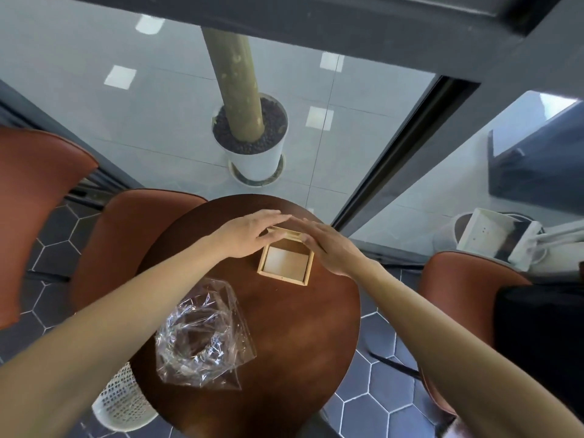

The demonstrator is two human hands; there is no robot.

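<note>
On the round dark-wood desk (284, 343) by the glass wall, the small wooden box (286, 267) lay straight ahead between left hand (249, 235) and right hand (331, 248), both equally near, fingers straight and grasping nothing, tips meeting over its raised far-side lid (282, 233).

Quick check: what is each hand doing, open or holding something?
Left hand: open, flat against the lid of the box.
Right hand: open, flat against the lid.
</note>
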